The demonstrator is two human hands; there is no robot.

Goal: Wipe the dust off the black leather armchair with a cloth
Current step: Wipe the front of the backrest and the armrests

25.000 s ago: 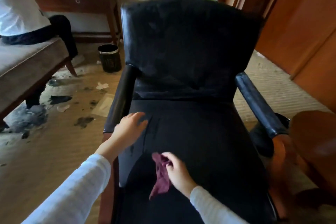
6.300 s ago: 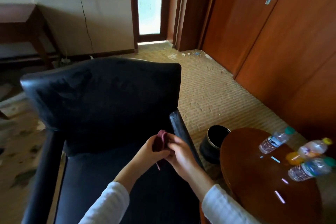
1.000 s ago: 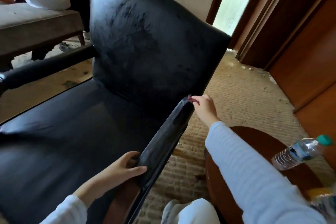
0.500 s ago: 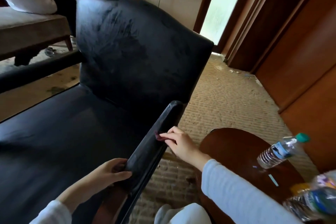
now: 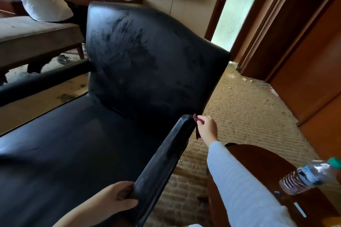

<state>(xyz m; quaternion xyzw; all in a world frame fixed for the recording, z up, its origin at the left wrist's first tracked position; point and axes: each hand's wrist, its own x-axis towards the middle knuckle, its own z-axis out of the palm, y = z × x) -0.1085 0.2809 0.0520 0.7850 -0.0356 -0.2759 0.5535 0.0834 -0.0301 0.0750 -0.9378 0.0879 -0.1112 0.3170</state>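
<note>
Item: black leather armchair (image 5: 147, 72), glossy, backrest dust-smeared, ahead and left of hands. Padded armrest (image 5: 166, 153): long axis runs away toward backrest. Left hand (image 5: 114, 199) curls round near end. Right hand (image 5: 207, 128), nearer the backrest, pinches crumpled maroon cloth (image 5: 197, 123) against far end, outer side.

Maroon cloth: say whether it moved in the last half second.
Yes. The maroon cloth, in the right hand, slid along the black leather armrest to its far end.
</note>
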